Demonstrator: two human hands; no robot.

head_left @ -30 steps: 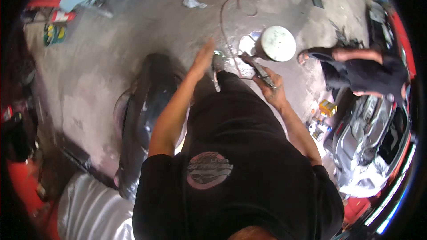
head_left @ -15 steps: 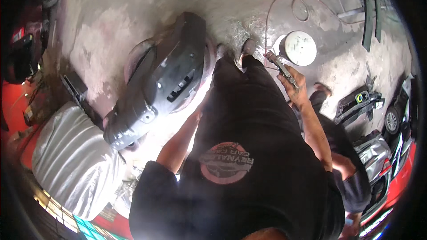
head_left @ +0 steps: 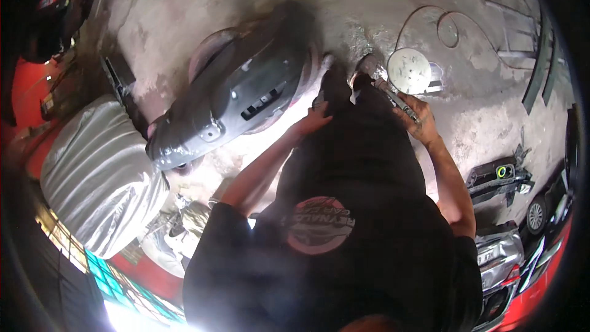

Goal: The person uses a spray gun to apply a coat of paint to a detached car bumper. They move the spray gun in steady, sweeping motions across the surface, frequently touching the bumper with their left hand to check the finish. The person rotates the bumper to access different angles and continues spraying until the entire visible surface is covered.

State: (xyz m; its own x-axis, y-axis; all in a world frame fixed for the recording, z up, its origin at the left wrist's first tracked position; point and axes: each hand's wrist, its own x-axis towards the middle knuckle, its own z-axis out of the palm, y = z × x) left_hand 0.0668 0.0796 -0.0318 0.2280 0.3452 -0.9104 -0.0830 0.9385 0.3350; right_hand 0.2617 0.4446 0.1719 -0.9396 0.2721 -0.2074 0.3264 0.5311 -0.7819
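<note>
My right hand (head_left: 420, 117) is wrapped round a slim, long metal hand tool (head_left: 399, 101), held beside my right thigh and pointing away from me. The tool's far end is close to a round white lid-like disc (head_left: 410, 71) on the floor; its working end is too small to make out. At my left thigh, my left hand (head_left: 312, 120) rests against the dark trousers with its fingers partly stretched out, and I see nothing in it. Left of my legs stands a large dark grey car bumper (head_left: 227, 104), tilted, with a slotted opening in its face.
A thin reddish hose (head_left: 424, 9) loops across the floor beyond the disc. Dark strips (head_left: 538, 74) and a metal frame (head_left: 516, 31) lie at the far right. Near left is a grey fabric cover (head_left: 101, 175). Car parts (head_left: 498, 178) and a silver car (head_left: 501, 255) are at the right.
My left hand, hidden beside my body before, has come forward to my thigh. The view has shifted, and another person at my right is no longer seen. The right hand keeps the tool.
</note>
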